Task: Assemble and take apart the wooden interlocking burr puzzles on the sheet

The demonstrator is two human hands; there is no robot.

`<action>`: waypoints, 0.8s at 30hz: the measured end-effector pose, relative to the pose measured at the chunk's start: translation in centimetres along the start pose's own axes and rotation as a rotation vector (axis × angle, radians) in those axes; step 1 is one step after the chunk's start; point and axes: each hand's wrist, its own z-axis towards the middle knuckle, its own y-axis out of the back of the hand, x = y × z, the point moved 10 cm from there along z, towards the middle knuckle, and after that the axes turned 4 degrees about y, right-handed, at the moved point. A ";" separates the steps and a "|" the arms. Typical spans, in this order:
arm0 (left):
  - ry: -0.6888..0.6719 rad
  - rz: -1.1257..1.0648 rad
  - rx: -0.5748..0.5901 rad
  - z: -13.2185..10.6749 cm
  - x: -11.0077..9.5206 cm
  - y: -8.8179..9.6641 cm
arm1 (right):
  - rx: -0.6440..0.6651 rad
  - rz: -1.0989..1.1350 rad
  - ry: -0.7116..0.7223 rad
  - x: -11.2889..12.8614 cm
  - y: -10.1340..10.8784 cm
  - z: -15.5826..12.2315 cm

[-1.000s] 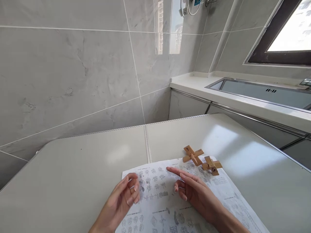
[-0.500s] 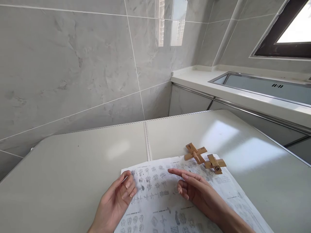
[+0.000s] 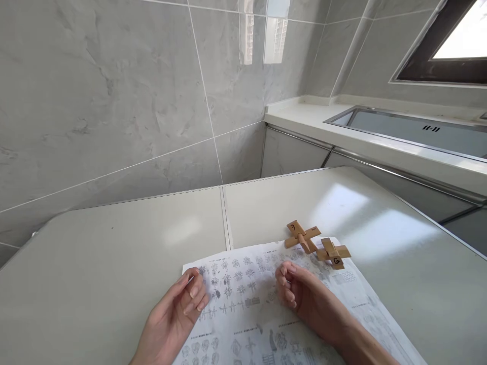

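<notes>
Now the two wooden cross puzzles (image 3: 317,244) lie side by side at the far right corner of the printed instruction sheet (image 3: 251,309), untouched. Right hand (image 3: 304,296) rests on the sheet just short of them, fingers curled together, holding nothing. A second ago its forefinger lay stretched out over the diagrams; it is now drawn in, so the pointing looks finished. Left hand (image 3: 178,312) sits at the sheet's left edge, fingers loosely bent, empty, much as before. Table (image 3: 114,263) beneath; sink counter (image 3: 342,132) behind. View has dipped slightly.
</notes>
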 end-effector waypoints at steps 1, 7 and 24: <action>0.002 0.001 -0.004 0.0 0.0 0.0 | 0.007 0.034 0.000 0.1 -0.1 0.1; 0.011 0.000 -0.031 0.0 0.0 0.0 | 0.051 0.243 -0.008 0.7 -0.6 0.3; 0.011 0.049 -0.039 0.1 -0.2 -0.4 | 0.062 0.275 -0.030 0.8 -0.8 0.3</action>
